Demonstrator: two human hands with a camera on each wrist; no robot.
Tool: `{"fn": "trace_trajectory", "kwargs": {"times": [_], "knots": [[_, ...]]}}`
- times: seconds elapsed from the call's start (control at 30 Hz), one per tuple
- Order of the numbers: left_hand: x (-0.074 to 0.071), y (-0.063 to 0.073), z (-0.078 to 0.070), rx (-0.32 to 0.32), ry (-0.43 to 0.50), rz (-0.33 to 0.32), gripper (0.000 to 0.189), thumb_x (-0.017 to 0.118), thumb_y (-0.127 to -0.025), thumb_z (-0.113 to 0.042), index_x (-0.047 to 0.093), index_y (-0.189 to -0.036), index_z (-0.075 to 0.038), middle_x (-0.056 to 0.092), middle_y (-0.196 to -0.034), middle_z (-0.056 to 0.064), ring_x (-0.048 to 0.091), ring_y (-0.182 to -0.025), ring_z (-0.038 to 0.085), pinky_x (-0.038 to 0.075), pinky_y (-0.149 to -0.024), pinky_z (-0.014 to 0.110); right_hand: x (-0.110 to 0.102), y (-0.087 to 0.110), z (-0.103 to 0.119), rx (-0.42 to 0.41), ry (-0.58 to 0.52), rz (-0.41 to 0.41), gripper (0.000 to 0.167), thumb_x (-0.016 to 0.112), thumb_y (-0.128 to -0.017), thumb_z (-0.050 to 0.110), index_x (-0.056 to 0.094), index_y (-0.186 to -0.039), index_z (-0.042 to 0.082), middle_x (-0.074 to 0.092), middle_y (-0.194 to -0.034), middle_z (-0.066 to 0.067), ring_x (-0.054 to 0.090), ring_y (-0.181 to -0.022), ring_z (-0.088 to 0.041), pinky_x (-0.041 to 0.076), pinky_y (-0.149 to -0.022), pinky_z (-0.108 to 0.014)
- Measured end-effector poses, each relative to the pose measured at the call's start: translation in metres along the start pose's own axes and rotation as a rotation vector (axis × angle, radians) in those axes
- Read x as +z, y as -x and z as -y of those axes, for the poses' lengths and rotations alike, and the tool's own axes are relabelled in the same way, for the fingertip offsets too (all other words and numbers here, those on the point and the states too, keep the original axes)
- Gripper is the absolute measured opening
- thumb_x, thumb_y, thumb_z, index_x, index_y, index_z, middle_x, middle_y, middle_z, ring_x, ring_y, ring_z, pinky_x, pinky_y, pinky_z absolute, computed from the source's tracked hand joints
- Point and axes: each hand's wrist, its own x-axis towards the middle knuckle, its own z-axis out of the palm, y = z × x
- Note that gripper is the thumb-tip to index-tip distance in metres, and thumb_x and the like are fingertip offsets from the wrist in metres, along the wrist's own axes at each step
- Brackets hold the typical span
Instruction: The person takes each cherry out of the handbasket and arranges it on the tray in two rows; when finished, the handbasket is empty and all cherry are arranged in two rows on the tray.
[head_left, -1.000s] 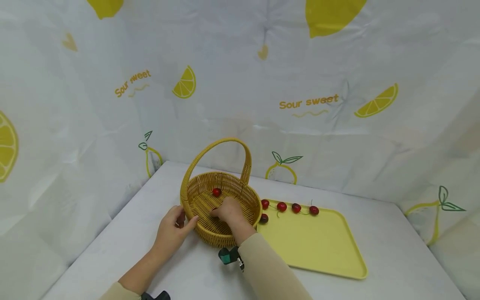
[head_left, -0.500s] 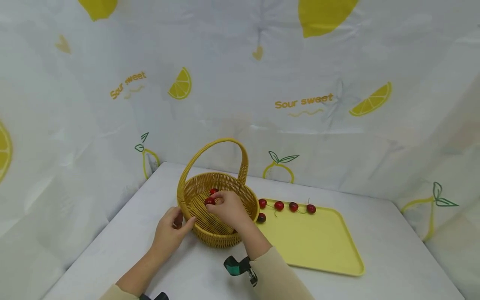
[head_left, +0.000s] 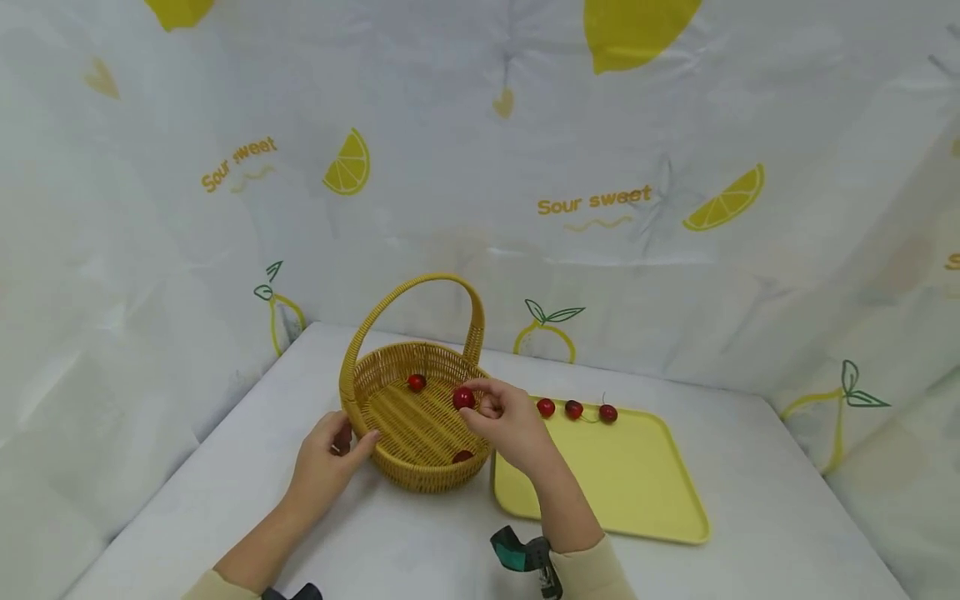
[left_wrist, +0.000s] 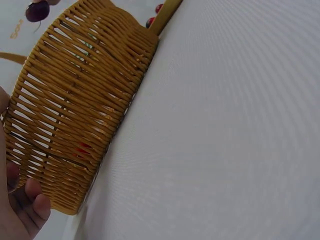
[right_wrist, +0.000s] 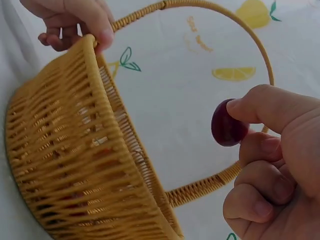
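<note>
A woven basket (head_left: 423,477) with a tall arched handle stands on the table. My left hand (head_left: 324,458) holds its left rim, thumb on the edge and fingers outside. My right hand (head_left: 517,425) pinches a dark red cherry (head_left: 463,398) between thumb and finger, above the basket's right rim. In the right wrist view that cherry (right_wrist: 230,122) is clear of the basket. One cherry (head_left: 416,382) lies at the back inside the basket; another (head_left: 462,457) is partly hidden by the front wall.
Right of the basket lies a yellow tray (head_left: 630,483). Along its far edge, cherries (head_left: 573,409) sit in a row, some with stems; my right hand covers the tray's left corner. A white, lemon-printed sheet (head_left: 450,208) rises behind the table.
My right hand was down inside the basket, then came up pinching a cherry. It has since moved right with it, toward the tray. My left hand stays on the rim.
</note>
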Motion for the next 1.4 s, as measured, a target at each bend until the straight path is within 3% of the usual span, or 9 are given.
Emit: {"fn": "trace_trajectory", "kwargs": {"times": [0.2,0.4,0.6,0.9,1.13,1.4], "knots": [[-0.001,-0.001,0.000,-0.003,-0.008,-0.003,0.025,0.079,-0.093,-0.021,0.058,-0.090,-0.009,0.048,-0.082,0.005,0.046,-0.072,0.016,0.042,-0.058,0.026,-0.026,0.000,-0.014,-0.006,0.066,-0.069,0.031,0.074,-0.094,0.008,0.068,-0.125,0.010,0.038,-0.069,0.002,0.034,-0.062,-0.013,0.032,-0.054,-0.026],[0.000,0.000,0.001,-0.008,-0.007,0.002,0.023,0.080,-0.092,-0.020,0.059,-0.092,-0.009,0.048,-0.082,0.004,0.046,-0.072,0.016,0.041,-0.058,0.025,-0.053,0.002,-0.032,0.024,0.220,-0.104,0.034,0.074,-0.093,0.010,0.066,-0.126,0.010,0.041,-0.070,0.001,0.038,-0.064,-0.015,0.035,-0.058,-0.028],[0.000,0.000,0.000,-0.006,-0.014,0.005,0.020,0.079,-0.093,-0.021,0.062,-0.098,-0.013,0.051,-0.085,0.009,0.048,-0.074,0.016,0.043,-0.060,0.024,-0.072,0.001,-0.051,0.112,0.309,-0.089,0.035,0.074,-0.094,0.012,0.064,-0.128,0.010,0.043,-0.069,-0.001,0.041,-0.065,-0.016,0.038,-0.060,-0.032],[-0.001,0.000,-0.001,-0.008,0.002,0.008,0.019,0.079,-0.093,-0.018,0.064,-0.102,-0.010,0.052,-0.086,0.012,0.048,-0.075,0.019,0.043,-0.060,0.024,-0.082,0.004,-0.083,0.248,0.426,-0.039,0.035,0.073,-0.092,0.013,0.065,-0.125,0.005,0.048,-0.070,-0.004,0.040,-0.057,-0.016,0.034,-0.055,-0.032],[0.000,0.001,0.001,-0.019,0.004,0.007,0.019,0.078,-0.093,-0.019,0.065,-0.102,-0.011,0.052,-0.086,0.011,0.048,-0.075,0.017,0.044,-0.060,0.024,-0.077,0.003,-0.106,0.368,0.490,-0.001,0.030,0.074,-0.093,0.011,0.067,-0.122,0.007,0.053,-0.078,-0.007,0.049,-0.066,-0.020,0.039,-0.061,-0.032],[0.000,0.002,0.001,-0.022,0.001,0.005,0.020,0.079,-0.093,-0.019,0.065,-0.103,-0.008,0.052,-0.087,0.011,0.049,-0.076,0.018,0.045,-0.061,0.024,-0.076,0.003,-0.109,0.400,0.492,0.003,0.032,0.074,-0.093,0.010,0.066,-0.124,0.009,0.054,-0.082,-0.009,0.051,-0.070,-0.023,0.041,-0.063,-0.034]]}}
